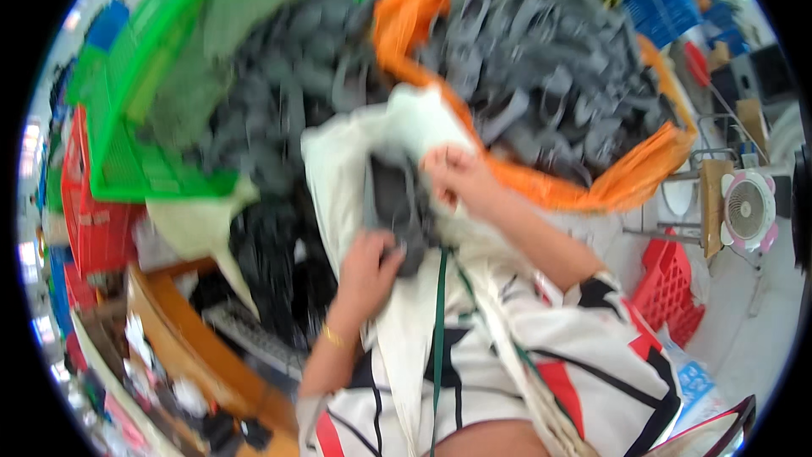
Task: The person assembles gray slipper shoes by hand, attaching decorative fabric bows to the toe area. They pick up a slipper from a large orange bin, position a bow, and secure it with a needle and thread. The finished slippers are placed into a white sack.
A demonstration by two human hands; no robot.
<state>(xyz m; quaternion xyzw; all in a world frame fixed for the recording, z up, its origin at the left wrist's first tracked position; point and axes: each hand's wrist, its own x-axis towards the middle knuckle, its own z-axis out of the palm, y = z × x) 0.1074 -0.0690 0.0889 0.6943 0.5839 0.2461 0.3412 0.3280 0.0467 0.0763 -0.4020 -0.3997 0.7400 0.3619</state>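
A grey piece that looks like a shoe upper [409, 241] lies over the white cloth [326, 173] in front of me. My left hand [368, 264] grips its near end, thumb on top. Just right of its far end is my right hand [461, 176], raised with the fingers pinched together. What those fingers hold, if anything, is too small and blurred to make out. Beyond the cloth, many similar grey pieces [279, 76] are heaped at the left, and more grey pieces [550, 59] fill an orange sack [622, 195] at the right.
A green plastic basket [127, 140] holds the left heap, with a red crate [89, 195] beside it. Black plastic bags [275, 254] and a wooden table [199, 355] stand at my left. To the right are a red basket [668, 292] and a pink-and-white fan [750, 210].
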